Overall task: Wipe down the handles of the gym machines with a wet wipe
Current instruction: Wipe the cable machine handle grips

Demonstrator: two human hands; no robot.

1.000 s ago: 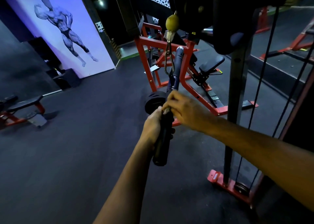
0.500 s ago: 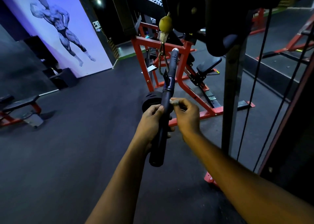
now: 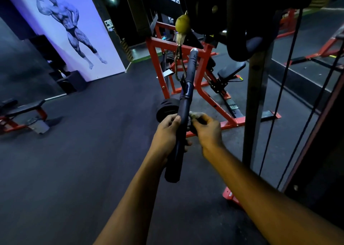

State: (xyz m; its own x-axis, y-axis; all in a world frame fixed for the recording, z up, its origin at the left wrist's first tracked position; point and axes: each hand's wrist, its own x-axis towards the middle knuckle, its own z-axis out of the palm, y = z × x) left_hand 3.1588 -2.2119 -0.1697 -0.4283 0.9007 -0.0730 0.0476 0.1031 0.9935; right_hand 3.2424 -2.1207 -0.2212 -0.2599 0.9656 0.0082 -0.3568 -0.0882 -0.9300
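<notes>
far left of the bar handle a flat black bench on red legs sits on the dark, grainy floor, its left end cut off by the edge; behind it a smooth purple wall shows a drawn muscle man, whose face is not clear; closer to the bar handle the left hand curls its fingers round the long, round, dark tube, thumb on top, so the middle of the tube is hidden; the low end sticks out under the hand; the tube bends a little past the hand and ends far up in a shiny round cap; just left of the top half a metal clip hangs from a yellow ball; a round black weight plate lies on the floor behind the left hand, partly hidden; just right of the bar handle the right hand pinches a small, crumpled, pale wet wipe with bent fingers, right against the tube; the wipe is blurry and mostly covered; behind stands a red metal frame with a black padded seat; further right a grey steel post and thin black cables go up out of sight.
</notes>
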